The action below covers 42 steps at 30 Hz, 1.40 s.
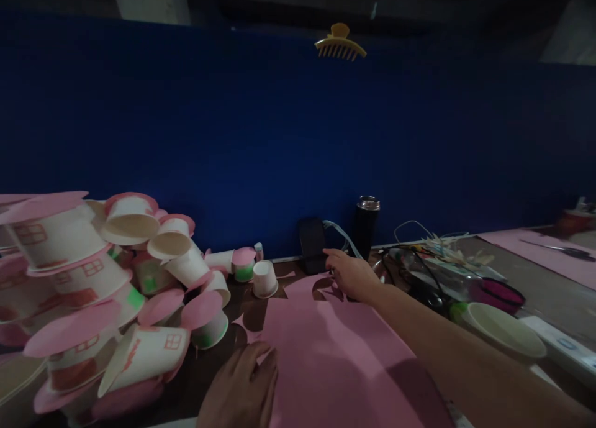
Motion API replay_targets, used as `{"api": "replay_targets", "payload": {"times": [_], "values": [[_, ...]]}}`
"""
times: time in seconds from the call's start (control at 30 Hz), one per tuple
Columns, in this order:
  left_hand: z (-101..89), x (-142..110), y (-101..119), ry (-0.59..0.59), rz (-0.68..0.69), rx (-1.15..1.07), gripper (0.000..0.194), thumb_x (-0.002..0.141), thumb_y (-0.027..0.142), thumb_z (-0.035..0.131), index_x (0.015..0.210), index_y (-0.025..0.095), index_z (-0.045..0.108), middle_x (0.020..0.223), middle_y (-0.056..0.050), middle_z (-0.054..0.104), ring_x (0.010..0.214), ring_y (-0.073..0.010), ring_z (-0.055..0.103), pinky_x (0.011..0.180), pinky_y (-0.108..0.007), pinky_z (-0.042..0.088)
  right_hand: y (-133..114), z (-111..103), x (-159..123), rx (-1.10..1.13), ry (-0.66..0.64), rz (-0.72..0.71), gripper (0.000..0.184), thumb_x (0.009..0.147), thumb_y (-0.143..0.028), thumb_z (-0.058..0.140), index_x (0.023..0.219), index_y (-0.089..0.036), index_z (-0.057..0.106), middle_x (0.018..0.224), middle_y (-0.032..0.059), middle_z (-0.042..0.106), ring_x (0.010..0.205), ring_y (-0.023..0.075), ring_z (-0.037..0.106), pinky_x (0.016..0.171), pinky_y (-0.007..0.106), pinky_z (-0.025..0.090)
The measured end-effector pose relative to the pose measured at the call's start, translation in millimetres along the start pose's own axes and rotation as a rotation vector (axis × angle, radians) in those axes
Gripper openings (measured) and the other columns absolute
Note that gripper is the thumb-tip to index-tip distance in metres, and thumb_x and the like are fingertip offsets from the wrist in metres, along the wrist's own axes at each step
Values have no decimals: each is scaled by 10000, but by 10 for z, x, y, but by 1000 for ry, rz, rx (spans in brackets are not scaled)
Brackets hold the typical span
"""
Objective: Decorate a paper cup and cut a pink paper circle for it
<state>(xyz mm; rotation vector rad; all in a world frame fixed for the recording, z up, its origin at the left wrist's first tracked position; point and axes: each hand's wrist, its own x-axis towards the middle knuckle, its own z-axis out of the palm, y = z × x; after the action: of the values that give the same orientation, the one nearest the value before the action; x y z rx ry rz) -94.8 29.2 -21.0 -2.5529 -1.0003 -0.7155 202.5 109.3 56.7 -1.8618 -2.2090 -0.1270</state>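
My right hand [350, 273] reaches far forward across the table, index finger stretched out and touching a dark phone [311, 244] that stands propped against the blue wall. Its other fingers curl loosely and hold nothing. My left hand [242, 387] lies flat, fingers spread, on the near left edge of a large pink paper sheet [335, 359] with cut-out notches along its far edge. A black flask [365, 227] stands just right of the phone.
A heap of paper cups with pink lids and window drawings [93, 291] fills the left side. Cables, sticks and clutter [433, 260] lie at the right, with a white bowl [503, 332] and pink sheet [540, 254]. A yellow hair claw [339, 43] hangs on the blue wall.
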Motion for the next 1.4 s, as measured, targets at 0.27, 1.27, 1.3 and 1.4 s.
{"api": "replay_targets", "payload": {"times": [0.27,1.27,1.3,1.4], "values": [[96,-45,-55,36,1,0,309,836,175,516,1124,238,608,1032,-57,669,883,-210,648,754,-324,559,-5,90,230,-102,-62,-59,264,921,-296,585,1161,-184,593,1210,72,616,976,208,641,824,418,545],[-32,-35,-36,-1,-66,142,327,805,152,523,1105,218,635,1051,-72,703,896,-242,653,747,-380,536,225,-567,-184,-3,104,303,233,947,-331,532,1108,-181,609,1002,35,677,859,182,657,781,391,536],[-42,-22,-28,20,-70,146,310,811,151,509,1084,210,644,1026,-76,708,876,-240,654,736,-380,533,263,-617,-209,5,95,324,243,951,-336,524,1121,-181,603,993,35,678,845,178,658,768,382,538],[-81,21,-12,71,-75,138,264,829,159,481,1024,193,655,961,-83,710,834,-238,653,725,-387,524,348,-699,-279,9,25,364,240,948,-340,531,1106,-178,609,988,34,679,809,165,660,734,358,546]]}}
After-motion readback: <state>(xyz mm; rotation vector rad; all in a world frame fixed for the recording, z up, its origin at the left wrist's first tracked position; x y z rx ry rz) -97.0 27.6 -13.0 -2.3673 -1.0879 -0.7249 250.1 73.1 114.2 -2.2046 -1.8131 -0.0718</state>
